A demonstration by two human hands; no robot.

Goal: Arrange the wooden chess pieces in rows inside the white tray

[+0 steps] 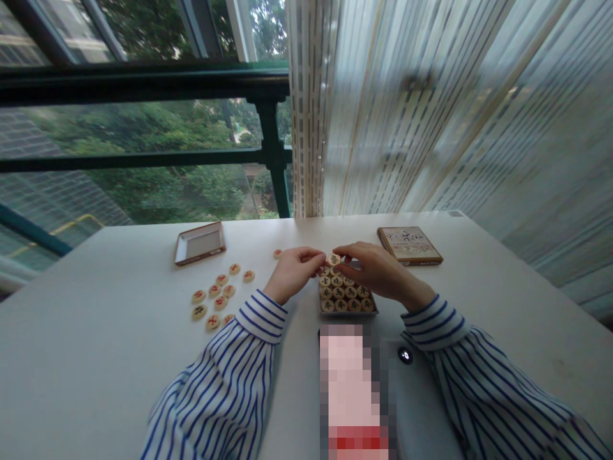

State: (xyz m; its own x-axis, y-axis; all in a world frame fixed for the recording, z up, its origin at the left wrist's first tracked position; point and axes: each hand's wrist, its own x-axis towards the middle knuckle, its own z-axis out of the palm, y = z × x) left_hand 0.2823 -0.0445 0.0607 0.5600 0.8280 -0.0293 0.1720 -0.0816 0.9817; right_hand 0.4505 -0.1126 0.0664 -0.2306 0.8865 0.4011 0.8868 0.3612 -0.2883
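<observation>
My right hand point(371, 268) reaches over an open box point(349, 314) and pinches a round wooden xiangqi piece point(334, 259) between thumb and finger. Black characters mark its pale top. My left hand point(297, 268) is closed, thumb and fingertips pressed together right beside that piece; whatever they hold is too small to name. Inside the box, black-marked xiangqi pieces point(339, 293) lie in rows, the far right ones hidden by my right hand. Loose, mostly red-marked xiangqi pieces point(221, 302) are scattered left of my left forearm, some partly behind the sleeve.
An open shallow box lid point(200, 244) lies at the back left of the white table point(119, 358). At the back right is a flat printed box point(410, 245). A pixelated phone-like object point(352, 383) and a grey device point(416, 396) lie in front. Window and curtain stand behind.
</observation>
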